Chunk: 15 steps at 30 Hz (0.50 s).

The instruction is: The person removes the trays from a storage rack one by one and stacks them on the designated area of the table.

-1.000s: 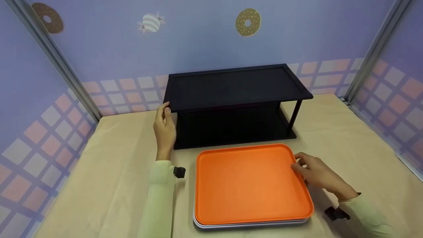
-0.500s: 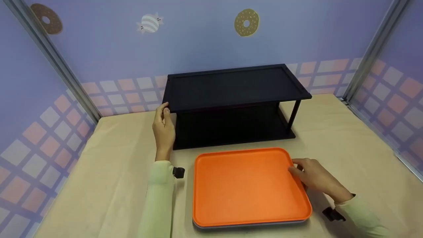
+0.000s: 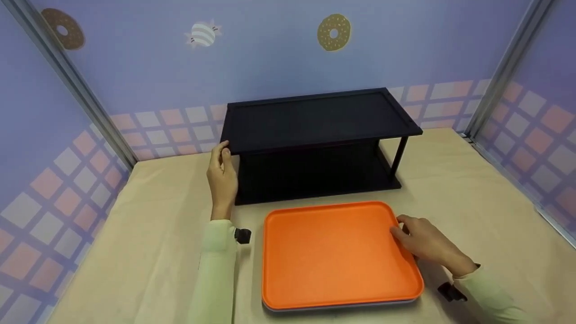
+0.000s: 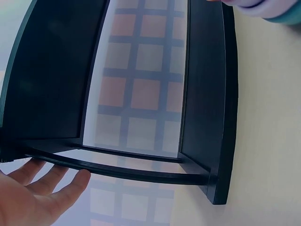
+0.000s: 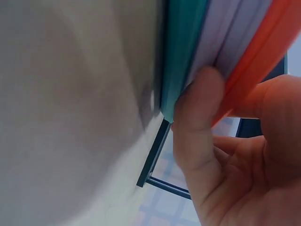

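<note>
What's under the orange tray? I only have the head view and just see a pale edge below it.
Observer: The right wrist view shows a stack: under the orange plastic tray lie a white tray and a teal tray.
Operator: Right hand gripping it?
Observer: The right hand has its thumb pressed on the stack's edge, other fingers curled at the orange rim.
Operator: Left hand on the rack?
Observer: In the left wrist view the left hand lies flat with straight fingers at a crossbar of the black two-tier wooden rack; it isn't wrapped round it.
</note>
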Each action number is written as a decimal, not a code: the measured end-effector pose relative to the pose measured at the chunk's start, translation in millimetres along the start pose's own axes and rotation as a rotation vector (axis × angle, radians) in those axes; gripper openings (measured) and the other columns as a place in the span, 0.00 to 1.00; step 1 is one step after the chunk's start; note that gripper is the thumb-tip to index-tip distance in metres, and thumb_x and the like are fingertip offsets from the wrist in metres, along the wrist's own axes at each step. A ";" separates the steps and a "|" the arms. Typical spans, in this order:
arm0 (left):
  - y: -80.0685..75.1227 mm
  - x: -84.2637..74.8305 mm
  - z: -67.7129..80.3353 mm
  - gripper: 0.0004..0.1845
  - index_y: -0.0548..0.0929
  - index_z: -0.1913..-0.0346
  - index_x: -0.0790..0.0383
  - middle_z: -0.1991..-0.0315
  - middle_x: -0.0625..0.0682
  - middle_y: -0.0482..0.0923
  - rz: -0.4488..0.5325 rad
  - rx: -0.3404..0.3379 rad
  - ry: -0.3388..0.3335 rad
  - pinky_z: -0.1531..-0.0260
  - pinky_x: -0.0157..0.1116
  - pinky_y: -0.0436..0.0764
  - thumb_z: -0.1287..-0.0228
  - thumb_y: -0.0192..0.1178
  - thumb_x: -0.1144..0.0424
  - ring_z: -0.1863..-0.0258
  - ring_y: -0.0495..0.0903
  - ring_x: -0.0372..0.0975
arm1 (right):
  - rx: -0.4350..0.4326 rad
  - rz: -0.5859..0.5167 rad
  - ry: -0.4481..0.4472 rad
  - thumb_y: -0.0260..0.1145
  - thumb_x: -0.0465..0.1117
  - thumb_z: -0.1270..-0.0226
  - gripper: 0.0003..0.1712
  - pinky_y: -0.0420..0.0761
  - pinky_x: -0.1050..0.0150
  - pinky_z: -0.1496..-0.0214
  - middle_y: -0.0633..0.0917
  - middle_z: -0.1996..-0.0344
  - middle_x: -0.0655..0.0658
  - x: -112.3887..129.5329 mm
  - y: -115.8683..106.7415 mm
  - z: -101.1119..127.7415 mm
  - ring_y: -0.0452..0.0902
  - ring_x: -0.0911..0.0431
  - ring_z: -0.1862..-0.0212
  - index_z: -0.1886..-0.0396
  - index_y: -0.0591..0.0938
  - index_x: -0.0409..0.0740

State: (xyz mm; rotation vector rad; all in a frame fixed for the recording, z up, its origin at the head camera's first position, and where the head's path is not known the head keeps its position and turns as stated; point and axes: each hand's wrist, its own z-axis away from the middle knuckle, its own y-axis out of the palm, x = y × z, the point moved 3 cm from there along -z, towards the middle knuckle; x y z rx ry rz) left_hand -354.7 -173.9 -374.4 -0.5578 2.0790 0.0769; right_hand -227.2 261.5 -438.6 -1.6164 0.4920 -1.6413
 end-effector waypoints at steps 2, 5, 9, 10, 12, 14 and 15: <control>-1.8 -0.3 -0.6 0.21 0.75 0.32 0.62 0.34 0.61 0.75 -0.002 0.006 -0.006 0.37 0.50 0.73 0.15 0.42 0.56 0.37 0.76 0.51 | -0.004 0.016 -0.009 0.57 0.45 0.19 0.19 0.75 0.63 0.79 0.77 0.77 0.47 0.4 0.5 -1.9 0.74 0.56 0.80 0.44 0.78 0.32; -7.0 -1.9 -1.7 0.22 0.75 0.31 0.61 0.35 0.61 0.76 -0.024 0.027 -0.012 0.37 0.49 0.73 0.15 0.43 0.56 0.39 0.76 0.51 | -0.011 0.041 -0.019 0.58 0.46 0.19 0.16 0.72 0.64 0.77 0.76 0.78 0.47 2.0 0.7 -5.1 0.72 0.56 0.79 0.49 0.79 0.35; -16.5 -9.5 -2.4 0.22 0.75 0.30 0.63 0.31 0.61 0.73 -0.118 0.047 -0.007 0.32 0.50 0.69 0.16 0.46 0.56 0.32 0.72 0.52 | -0.030 0.076 -0.034 0.58 0.49 0.19 0.23 0.75 0.62 0.72 0.82 0.71 0.45 6.2 -2.0 -7.3 0.75 0.57 0.74 0.43 0.78 0.31; -19.7 -13.2 -2.4 0.22 0.75 0.30 0.64 0.30 0.61 0.72 -0.153 0.047 -0.003 0.30 0.51 0.67 0.16 0.46 0.56 0.29 0.70 0.53 | -0.045 0.083 -0.040 0.58 0.49 0.19 0.26 0.76 0.62 0.70 0.84 0.69 0.43 8.1 -3.8 -7.6 0.77 0.57 0.73 0.41 0.77 0.30; -26.3 -22.5 -2.3 0.23 0.75 0.30 0.64 0.28 0.62 0.70 -0.225 0.042 0.003 0.28 0.52 0.64 0.17 0.48 0.55 0.27 0.67 0.54 | -0.086 0.093 -0.053 0.58 0.50 0.20 0.29 0.79 0.59 0.66 0.86 0.62 0.39 13.5 -9.6 -7.9 0.80 0.55 0.68 0.36 0.75 0.29; -33.1 -33.9 -2.5 0.25 0.74 0.29 0.64 0.26 0.63 0.68 -0.291 0.037 0.007 0.25 0.52 0.60 0.18 0.49 0.54 0.25 0.63 0.55 | -0.146 0.099 -0.068 0.59 0.50 0.20 0.29 0.82 0.55 0.62 0.86 0.57 0.36 20.8 -17.3 -7.8 0.83 0.52 0.64 0.34 0.74 0.30; -36.0 -40.3 -2.6 0.26 0.73 0.28 0.64 0.25 0.63 0.66 -0.320 0.038 0.011 0.25 0.53 0.58 0.18 0.49 0.53 0.24 0.62 0.55 | -0.179 0.100 -0.082 0.59 0.49 0.20 0.29 0.83 0.52 0.60 0.85 0.56 0.35 25.3 -21.2 -7.5 0.83 0.50 0.61 0.34 0.74 0.31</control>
